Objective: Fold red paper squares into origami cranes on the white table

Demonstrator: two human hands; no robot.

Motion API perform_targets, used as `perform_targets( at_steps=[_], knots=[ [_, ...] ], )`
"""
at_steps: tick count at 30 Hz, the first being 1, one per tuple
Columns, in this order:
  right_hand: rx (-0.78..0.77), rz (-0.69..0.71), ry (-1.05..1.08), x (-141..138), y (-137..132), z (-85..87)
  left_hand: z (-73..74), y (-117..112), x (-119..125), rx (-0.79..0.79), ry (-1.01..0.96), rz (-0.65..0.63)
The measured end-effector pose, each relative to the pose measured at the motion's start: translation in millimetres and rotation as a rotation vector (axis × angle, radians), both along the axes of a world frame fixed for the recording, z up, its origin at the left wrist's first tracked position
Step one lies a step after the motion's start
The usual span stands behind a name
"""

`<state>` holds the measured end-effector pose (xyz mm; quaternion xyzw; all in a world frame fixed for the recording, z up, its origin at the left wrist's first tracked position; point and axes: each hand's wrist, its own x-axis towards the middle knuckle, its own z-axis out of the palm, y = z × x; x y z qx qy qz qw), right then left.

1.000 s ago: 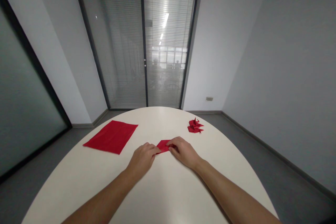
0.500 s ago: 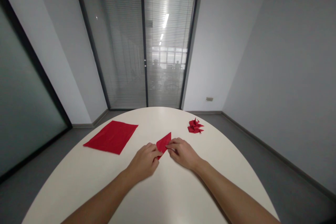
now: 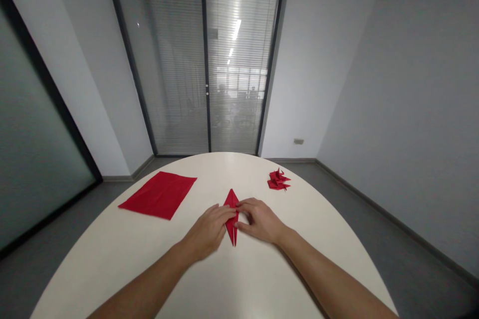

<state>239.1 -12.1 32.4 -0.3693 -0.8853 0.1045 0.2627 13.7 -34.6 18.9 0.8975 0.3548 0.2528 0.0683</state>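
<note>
A piece of folded red paper (image 3: 231, 199) lies on the table as a narrow diamond, one point away from me and a split lower point towards me. My left hand (image 3: 208, 228) is open, its fingers stretched flat across the paper's middle and hiding part of it. On the right edge of the paper rest the fingertips and thumb of my right hand (image 3: 261, 220). That hand is curved and open, with a gap between thumb and forefinger.
A flat sheet of red paper (image 3: 160, 195) lies on the left of the round white table (image 3: 209, 289). Several folded red paper cranes (image 3: 278, 179) sit clustered at the back right. Beyond the table's far edge is a glass door with blinds (image 3: 175, 65).
The folded paper has gone from slanted and pinched between both hands to flat and upright as a diamond. My left fingers have straightened over it; my right thumb and forefinger have parted.
</note>
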Motion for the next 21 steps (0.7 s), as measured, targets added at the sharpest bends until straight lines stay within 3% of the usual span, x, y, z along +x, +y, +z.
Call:
perform_targets(
  at_steps=[6,21],
  knots=[
    [-0.012,0.017,-0.009,1,3,-6.0,-8.1,4,-3,-0.023,0.035,-0.02],
    [-0.042,0.144,-0.064,3,2,-4.6,2.5,0,4,0.013,0.062,0.14]
  ],
)
